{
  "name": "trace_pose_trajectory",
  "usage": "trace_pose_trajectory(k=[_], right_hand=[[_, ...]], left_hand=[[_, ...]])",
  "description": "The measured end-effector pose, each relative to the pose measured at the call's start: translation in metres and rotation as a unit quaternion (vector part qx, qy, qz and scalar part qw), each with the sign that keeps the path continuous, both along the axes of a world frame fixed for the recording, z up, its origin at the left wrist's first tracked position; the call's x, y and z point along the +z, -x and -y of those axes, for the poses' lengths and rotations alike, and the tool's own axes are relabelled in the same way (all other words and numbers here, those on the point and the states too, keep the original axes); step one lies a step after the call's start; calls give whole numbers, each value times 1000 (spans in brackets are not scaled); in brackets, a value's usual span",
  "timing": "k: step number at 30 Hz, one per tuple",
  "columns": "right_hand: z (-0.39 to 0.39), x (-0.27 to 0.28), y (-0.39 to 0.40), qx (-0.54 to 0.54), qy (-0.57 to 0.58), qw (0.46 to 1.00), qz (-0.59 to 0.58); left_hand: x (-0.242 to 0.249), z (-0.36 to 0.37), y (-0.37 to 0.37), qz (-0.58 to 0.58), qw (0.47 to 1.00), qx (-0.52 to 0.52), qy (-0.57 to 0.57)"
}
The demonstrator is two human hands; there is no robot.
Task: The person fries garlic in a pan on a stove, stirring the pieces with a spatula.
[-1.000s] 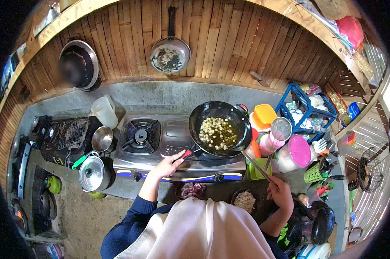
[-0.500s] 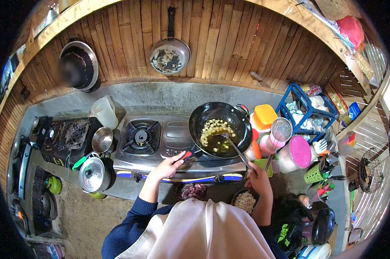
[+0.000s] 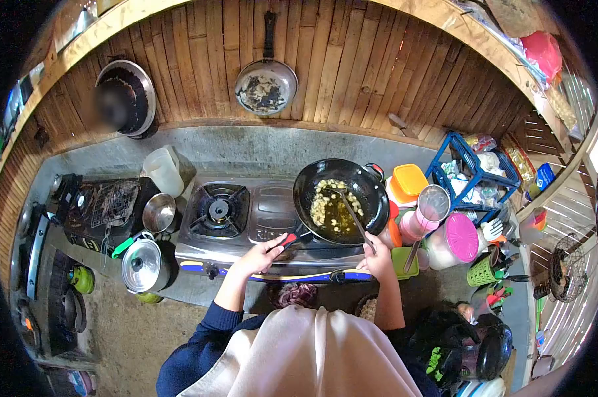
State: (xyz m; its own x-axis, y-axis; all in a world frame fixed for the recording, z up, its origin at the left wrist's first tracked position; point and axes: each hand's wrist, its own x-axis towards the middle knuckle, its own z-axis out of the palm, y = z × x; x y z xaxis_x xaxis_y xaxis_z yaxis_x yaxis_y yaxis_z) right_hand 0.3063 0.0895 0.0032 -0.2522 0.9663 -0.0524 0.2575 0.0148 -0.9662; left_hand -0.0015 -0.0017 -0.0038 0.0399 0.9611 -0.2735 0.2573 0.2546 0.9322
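Observation:
A black wok (image 3: 371,198) stands on the right side of the gas stove (image 3: 266,212). Small pale pieces (image 3: 320,202) lie in yellowish oil inside it, mostly toward its left and upper parts. My left hand (image 3: 264,255) is closed round the wok's red and black handle (image 3: 289,239). In my right hand (image 3: 379,259) is the handle of a long metal spatula (image 3: 358,223), whose far end rests among the pieces in the wok.
The stove's left burner (image 3: 219,210) is bare. Left of it are a lidded pot (image 3: 142,266) and a small metal pot (image 3: 160,212). Right of the wok are an orange-lidded container (image 3: 410,179), a pink-lidded jar (image 3: 461,237) and a blue rack (image 3: 474,165).
My right hand has moved up and left, carrying the spatula's end farther up in the wok. The pieces have spread differently. My left hand keeps its hold on the handle.

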Motion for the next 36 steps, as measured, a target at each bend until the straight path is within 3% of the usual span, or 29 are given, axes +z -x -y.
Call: trace_pose_trajectory(k=[8,17,23,36], right_hand=[[30,26,-30,17,20,999,22],[63,74,-63,-47,81,992,84],[72,90,-78,-20,56,988,141],[59,68,-53,24,44,994,97]], left_hand=[[6,1,-1,4,1000,-3,0],[9,1,0,-31,999,-11,-9],[14,2,-2,-35,999,-10,-4],[5,1,-1,-28,999,-9,-12]])
